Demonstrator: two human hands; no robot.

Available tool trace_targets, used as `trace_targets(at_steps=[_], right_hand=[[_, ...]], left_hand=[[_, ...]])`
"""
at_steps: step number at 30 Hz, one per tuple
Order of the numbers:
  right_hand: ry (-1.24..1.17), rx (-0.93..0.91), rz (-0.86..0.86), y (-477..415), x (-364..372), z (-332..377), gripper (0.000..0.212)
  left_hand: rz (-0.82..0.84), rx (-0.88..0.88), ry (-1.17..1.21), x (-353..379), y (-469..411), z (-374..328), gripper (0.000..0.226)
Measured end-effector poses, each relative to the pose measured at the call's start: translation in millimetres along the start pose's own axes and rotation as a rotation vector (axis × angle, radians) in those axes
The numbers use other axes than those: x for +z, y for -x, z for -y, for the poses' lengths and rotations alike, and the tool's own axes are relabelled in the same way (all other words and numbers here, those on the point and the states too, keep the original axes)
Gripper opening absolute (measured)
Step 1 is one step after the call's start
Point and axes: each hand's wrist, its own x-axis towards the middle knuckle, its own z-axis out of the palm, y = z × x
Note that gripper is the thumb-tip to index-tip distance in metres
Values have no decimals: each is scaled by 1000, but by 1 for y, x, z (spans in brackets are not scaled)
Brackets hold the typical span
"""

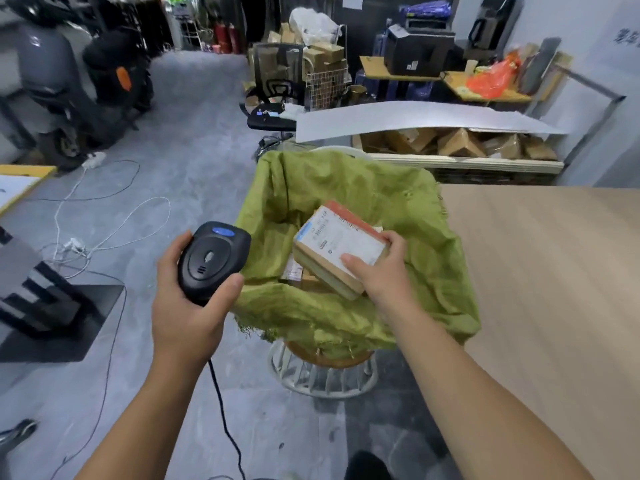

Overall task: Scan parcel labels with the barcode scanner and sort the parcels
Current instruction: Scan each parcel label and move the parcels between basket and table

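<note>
My left hand (188, 306) grips a black barcode scanner (211, 259) with a blue button, its cable trailing down to the floor. My right hand (379, 271) holds a flat cardboard parcel (337, 247) with a white label facing up, thumb on the label and fingers round its right edge. The parcel hangs tilted over the open mouth of a green woven sack (346, 188), to the right of the scanner. Other small parcels (294, 271) lie inside the sack beneath it.
The sack sits on a white-framed stool (322, 375). A wooden tabletop (554, 289) fills the right side. White and black cables (104, 216) run over the grey floor at left. A scooter (69, 81), a chair and shelves with boxes (457, 143) stand behind.
</note>
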Motion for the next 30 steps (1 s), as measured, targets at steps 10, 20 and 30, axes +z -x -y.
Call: trace_targets(at_steps=[10, 20, 30], right_hand=[[93, 133, 53, -114, 107, 0, 88], [409, 194, 382, -190, 161, -20, 68], [802, -17, 633, -217, 190, -34, 86]], left_hand=[[-185, -50, -83, -10, -88, 24, 69], [-238, -49, -83, 18, -147, 46, 78], [-285, -143, -111, 37, -157, 52, 71]])
